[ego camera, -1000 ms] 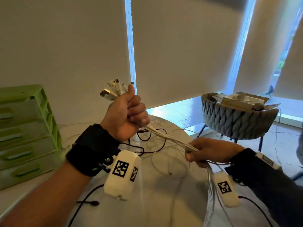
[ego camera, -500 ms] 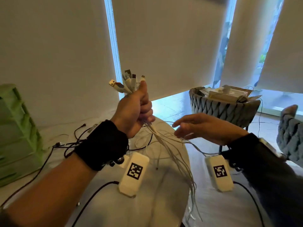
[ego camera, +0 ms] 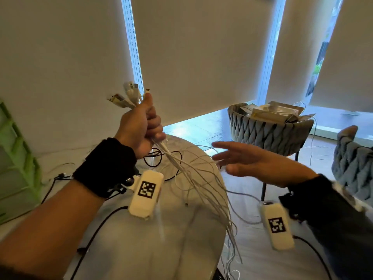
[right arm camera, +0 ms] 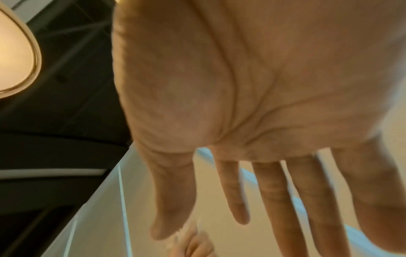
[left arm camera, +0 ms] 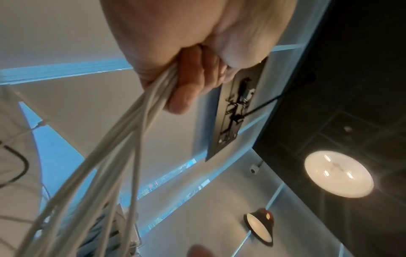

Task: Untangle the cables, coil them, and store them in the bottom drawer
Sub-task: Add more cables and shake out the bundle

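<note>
My left hand (ego camera: pixel 139 126) kept its grip clenched round the bundle of white cables (ego camera: pixel 193 178), fist raised above the desk (ego camera: pixel 153 249), plug ends (ego camera: pixel 127 96) sticking up past my thumb. The left wrist view showed the same thing: fingers (left arm camera: pixel 191 83) curled tight on the strands where they left my fist.

What changed: a second before, my right hand (ego camera: pixel 250 162) had been pinching the cables lower down and pulling them taut. Half a second before, it had let go. At this moment its grip was spread, fingers (right arm camera: pixel 270 200) straight and apart, holding nothing, palm hovering just right of the hanging strands. I could not tell if a fingertip brushed a loop.

With the pull released, the cables fanned out loose below my fist, draped across the desk and trailing off its right edge toward the floor. Some loops lay on the desk, mixed near a black cable (ego camera: pixel 153 160) that my hand did not hold.

My read: one smoothing pass along the bundle was done and my right hand was resetting, probably to take the strands again near my fist. The strands looked mostly parallel, so untangling seemed well along. Nothing was coiled yet. The green drawer unit (ego camera: pixel 16 168) sat at the left edge of the head view, well apart from the cables; I could not tell whether its bottom drawer was open.
</note>
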Motion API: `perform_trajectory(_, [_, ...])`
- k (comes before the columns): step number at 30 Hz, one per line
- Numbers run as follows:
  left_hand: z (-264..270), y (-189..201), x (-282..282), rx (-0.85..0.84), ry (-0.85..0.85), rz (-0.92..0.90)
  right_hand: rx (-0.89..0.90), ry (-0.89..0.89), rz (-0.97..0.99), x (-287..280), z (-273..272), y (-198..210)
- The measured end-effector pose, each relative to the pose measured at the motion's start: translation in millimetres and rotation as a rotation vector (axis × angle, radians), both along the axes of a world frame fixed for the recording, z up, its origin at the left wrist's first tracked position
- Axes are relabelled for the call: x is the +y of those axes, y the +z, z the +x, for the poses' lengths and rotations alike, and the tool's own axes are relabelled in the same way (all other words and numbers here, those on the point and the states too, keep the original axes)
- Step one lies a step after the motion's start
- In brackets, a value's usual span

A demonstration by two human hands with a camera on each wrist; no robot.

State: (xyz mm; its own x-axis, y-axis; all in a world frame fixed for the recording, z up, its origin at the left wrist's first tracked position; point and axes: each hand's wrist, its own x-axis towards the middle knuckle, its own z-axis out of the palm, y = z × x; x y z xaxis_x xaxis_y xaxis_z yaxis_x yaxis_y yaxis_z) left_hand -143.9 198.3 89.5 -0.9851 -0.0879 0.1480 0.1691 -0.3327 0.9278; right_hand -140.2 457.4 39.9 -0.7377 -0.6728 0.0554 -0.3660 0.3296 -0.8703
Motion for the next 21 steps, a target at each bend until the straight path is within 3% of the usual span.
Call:
perform_trajectory(2, [1.5,-0.3,13.0,0.007,-0.083,-0.004,0.027,-0.027,-0.008,-24.1,-2.4,-13.6])
perform_trajectory(5, [6.1,0.1,28.3,0.05,-0.134,-0.081,0.16,0.07,0.106,-56.9,-4.9,-28.9])
perform_trajectory(9, [6.0,4.7,0.3,0.039,-0.075,-0.083,0.259,0.14,0.36,-33.7,-19.2,-46.1])
perform_trajectory(11, [4.5,4.8,-21.0,0.029,-0.047,-0.071,0.277,0.097,0.508,-10.3,-30.6,-68.5])
perform_trajectory(15, [3.4,7.0,-49.9,0.009,-0.023,-0.092,0.297,-0.143,0.61,26.9,-42.0,-94.9])
perform_trajectory(18, [2.9,7.4,-55.0,-0.009,-0.006,-0.163,0.298,-0.328,0.499,39.3,-39.2,-92.1])
perform_trajectory(21, [3.2,-3.8,-36.2,-0.046,0.001,-0.363,0.325,-0.437,0.317,32.7,-31.3,-79.1])
